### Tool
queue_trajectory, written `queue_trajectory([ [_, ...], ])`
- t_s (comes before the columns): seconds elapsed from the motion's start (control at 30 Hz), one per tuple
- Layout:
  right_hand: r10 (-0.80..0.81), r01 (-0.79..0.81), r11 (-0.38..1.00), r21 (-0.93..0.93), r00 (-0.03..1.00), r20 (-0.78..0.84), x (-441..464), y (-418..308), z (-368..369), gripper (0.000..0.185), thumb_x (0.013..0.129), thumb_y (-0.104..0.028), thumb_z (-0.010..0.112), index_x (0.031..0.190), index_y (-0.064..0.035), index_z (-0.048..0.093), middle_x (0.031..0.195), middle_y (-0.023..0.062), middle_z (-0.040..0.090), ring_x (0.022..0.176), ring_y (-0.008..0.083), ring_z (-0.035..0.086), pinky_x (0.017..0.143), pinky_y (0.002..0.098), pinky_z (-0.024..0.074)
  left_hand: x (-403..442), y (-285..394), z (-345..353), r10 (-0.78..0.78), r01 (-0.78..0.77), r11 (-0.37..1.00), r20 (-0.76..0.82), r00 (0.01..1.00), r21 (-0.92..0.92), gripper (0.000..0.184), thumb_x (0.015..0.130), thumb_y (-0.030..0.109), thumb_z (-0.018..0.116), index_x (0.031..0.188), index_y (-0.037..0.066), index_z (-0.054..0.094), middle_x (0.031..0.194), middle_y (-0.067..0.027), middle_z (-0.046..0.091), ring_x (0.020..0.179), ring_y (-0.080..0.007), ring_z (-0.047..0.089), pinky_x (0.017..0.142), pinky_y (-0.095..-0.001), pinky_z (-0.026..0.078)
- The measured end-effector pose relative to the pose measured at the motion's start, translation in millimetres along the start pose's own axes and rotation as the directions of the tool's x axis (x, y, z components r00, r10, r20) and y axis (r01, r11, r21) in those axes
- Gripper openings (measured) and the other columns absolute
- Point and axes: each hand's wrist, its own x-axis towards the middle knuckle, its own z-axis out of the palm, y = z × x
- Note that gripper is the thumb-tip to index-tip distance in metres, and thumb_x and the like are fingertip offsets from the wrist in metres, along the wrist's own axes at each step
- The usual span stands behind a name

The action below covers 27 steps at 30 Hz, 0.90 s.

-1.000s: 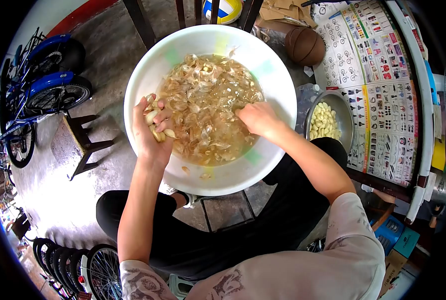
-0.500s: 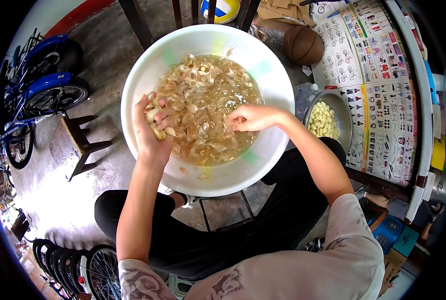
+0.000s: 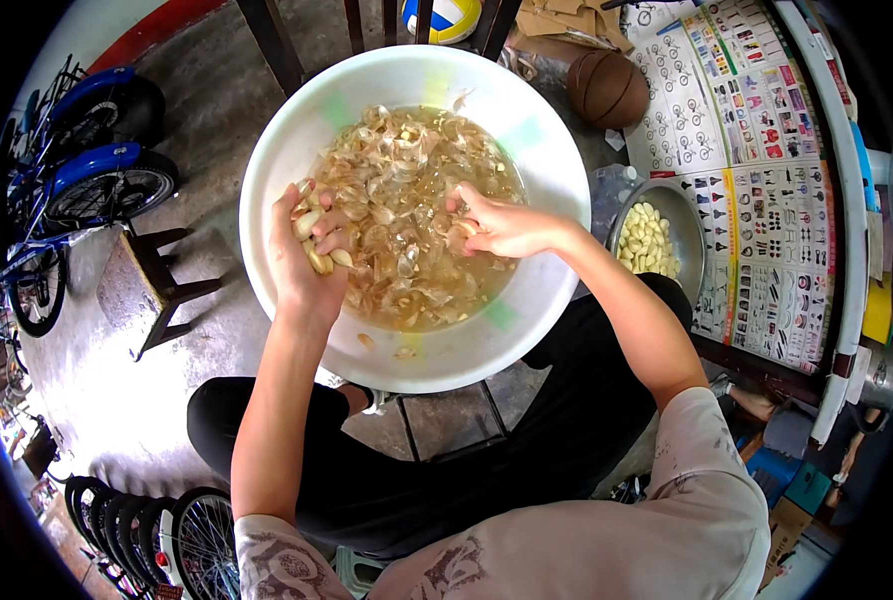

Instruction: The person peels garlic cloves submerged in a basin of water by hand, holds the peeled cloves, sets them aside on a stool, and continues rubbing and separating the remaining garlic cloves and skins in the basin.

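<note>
Blue bicycles [image 3: 106, 157], parked at far left; wooden stool [image 3: 131, 285], low, between them and the basin's left rim; left hand [image 3: 291, 252], bare, palm turned inward at the left rim of a white plastic basin [image 3: 436, 370], fingers curled around several garlic cloves [image 3: 321, 265]; a cupped palm held over the basin seems the sound carry, so that drips and any slipped clove land within the rim; further cloves would sit more safely deep in the palm than at the fingertips; garlic skins [image 3: 406, 210], papery, a thick raft, densest toward the far-left rim; water [image 3: 446, 312], cloudy, a few skins stranded on the near wall above it; right hand [image 3: 506, 228], bare, at the surface between centre and right rim, thumb and fingers part-curled, whether around anything cannot be told; slow sifting by feel would suit water this murky, fingertips parting the skins before pinching; steel bowl [image 3: 691, 225], beyond the right rim, beside the right knee [image 3: 671, 298], holding peeled cloves [image 3: 648, 243]; printed sheet [image 3: 766, 200], far right, past the bowl's right edge.
</note>
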Motion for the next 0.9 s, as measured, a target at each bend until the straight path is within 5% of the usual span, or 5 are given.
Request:
queue_trajectory([
  [0.43, 0.044, -0.044, 0.882, 0.469, 0.999, 0.010, 3, -25, -15, 0.013, 0.096, -0.012, 0.055, 0.106, -0.0038, 0.059, 0.086, -0.0025, 0.057, 0.069, 0.0036, 0.047, 0.059, 0.0205, 0.0389, 3, 2, 0, 0.008, -0.008, 1.000, 0.004, 1.000, 0.025, 0.021, 0.098, 0.020, 0.055, 0.111, 0.004, 0.051, 0.092, -0.0066, 0.048, 0.062, -0.0056, 0.042, 0.045, -0.0146, 0.036],
  [0.67, 0.121, -0.225, 0.521, 0.823, 0.974, 0.190, 6, -21, -20, 0.026, 0.096, -0.023, 0.055, 0.073, -0.0110, 0.050, 0.064, -0.0060, 0.043, 0.050, 0.0023, 0.035, 0.042, 0.0198, 0.0256, 3, 2, 0, 0.006, -0.006, 1.000, 0.015, 1.000, 0.015, 0.020, 0.098, 0.020, 0.055, 0.111, 0.004, 0.051, 0.091, -0.0065, 0.048, 0.062, -0.0055, 0.042, 0.045, -0.0145, 0.036],
  [0.77, 0.269, -0.266, 0.920, 0.289, 0.963, 0.031, 8, -24, -17, 0.020, 0.093, -0.019, 0.056, 0.083, -0.0021, 0.060, 0.068, -0.0011, 0.052, 0.052, 0.0086, 0.043, 0.045, 0.0248, 0.0353, 3, 2, 0, 0.008, -0.008, 0.999, 0.004, 1.000, 0.052, 0.018, 0.097, 0.022, 0.054, 0.107, 0.007, 0.049, 0.089, -0.0065, 0.050, 0.062, -0.0060, 0.042, 0.045, -0.0155, 0.033],
  [0.87, 0.015, -0.191, 0.808, -0.557, 0.952, -0.305, 15, 38, -4, 0.019, 0.093, -0.015, 0.053, 0.091, 0.0017, 0.063, 0.073, 0.0042, 0.058, 0.060, 0.0155, 0.051, 0.055, 0.0312, 0.0426, 3, 2, 0, 0.007, -0.008, 0.998, 0.014, 1.000, 0.058, 0.019, 0.097, 0.022, 0.054, 0.107, 0.007, 0.049, 0.089, -0.0065, 0.050, 0.062, -0.0059, 0.042, 0.045, -0.0154, 0.033],
  [0.9, 0.061, -0.207, 0.823, -0.529, 0.958, -0.280, 4, 17, -12, 0.020, 0.092, -0.010, 0.051, 0.102, 0.0012, 0.063, 0.080, 0.0106, 0.063, 0.071, 0.0207, 0.059, 0.064, 0.0357, 0.0463, 2, 2, 1, 0.005, -0.006, 0.999, 0.014, 1.000, 0.041, 0.019, 0.098, 0.021, 0.055, 0.109, 0.006, 0.050, 0.090, -0.0064, 0.049, 0.062, -0.0056, 0.042, 0.045, -0.0149, 0.034],
])
